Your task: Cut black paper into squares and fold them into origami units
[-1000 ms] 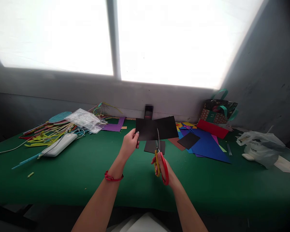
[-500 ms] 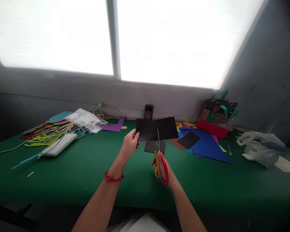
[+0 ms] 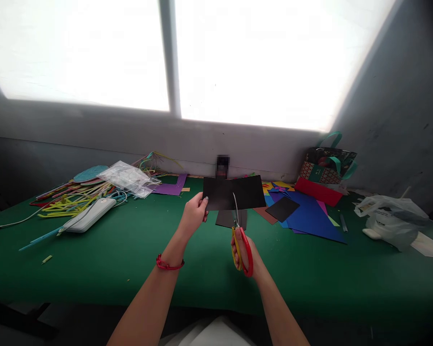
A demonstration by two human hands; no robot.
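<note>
The bench (image 3: 310,269) leaves a low path between scissors (image 3: 243,236) and carrier bag (image 3: 389,218); the raised black sheet (image 3: 222,193) blocks the middle.

This looks like a papercraft-making spot, though whether in a home or a workshop cannot be told: above the green-topped table (image 3: 159,283) are red-and-yellow-handled scissors (image 3: 251,262) and a sheet of black card (image 3: 217,194). Toward the table's left end lies a heap of bright craft stems (image 3: 59,209), and on its right half a blue paper sheet (image 3: 310,221) and a folded red card (image 3: 317,191). Behind the table rise a plain grey wall (image 3: 400,129) and a glaring, window-like panel (image 3: 267,62).
</note>
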